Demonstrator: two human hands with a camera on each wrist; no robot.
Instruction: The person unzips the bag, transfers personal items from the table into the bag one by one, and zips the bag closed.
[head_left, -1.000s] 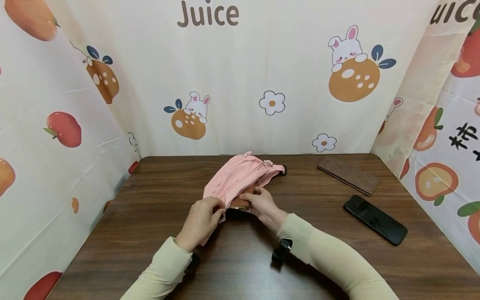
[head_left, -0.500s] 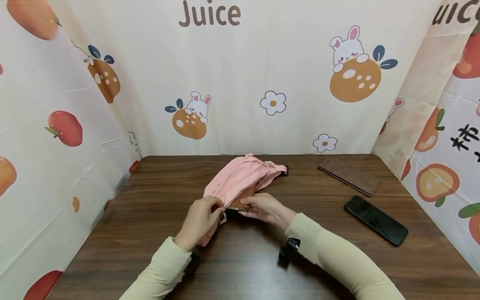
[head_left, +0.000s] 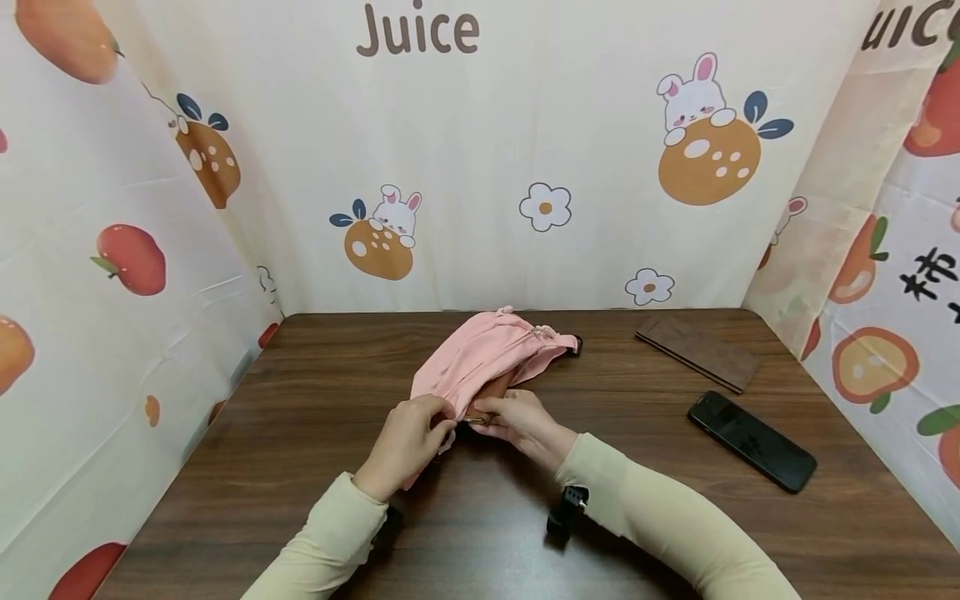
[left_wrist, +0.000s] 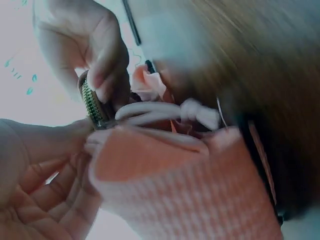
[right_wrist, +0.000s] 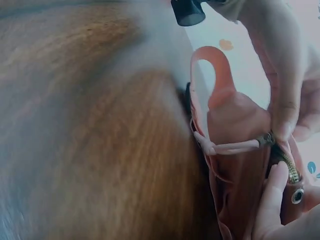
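A pink fabric bag (head_left: 457,358) with a zip and a strap lies tilted on the table's middle. My left hand (head_left: 405,437) pinches its near edge. Out of the bag's opening shows part of a brown zip purse (head_left: 497,387), and my right hand (head_left: 525,425) grips its near end. In the left wrist view the purse's gold zip (left_wrist: 89,100) runs between both hands, beside the bag's ribbed pink side (left_wrist: 195,195). In the right wrist view a metal snap (right_wrist: 297,196) shows on the purse, and a pale cord pull (right_wrist: 235,147) hangs by the left fingers. The purse's far part is hidden.
A black phone (head_left: 750,440) lies on the right of the wooden table (head_left: 300,400). Behind it is a flat dark brown folded case (head_left: 697,352). Printed curtains (head_left: 480,250) rise along the table's back and sides.
My right hand and forearm went slightly right, then came back left with the purse's end. The bag has shifted slightly right. My left hand keeps its pinch on the bag's edge.
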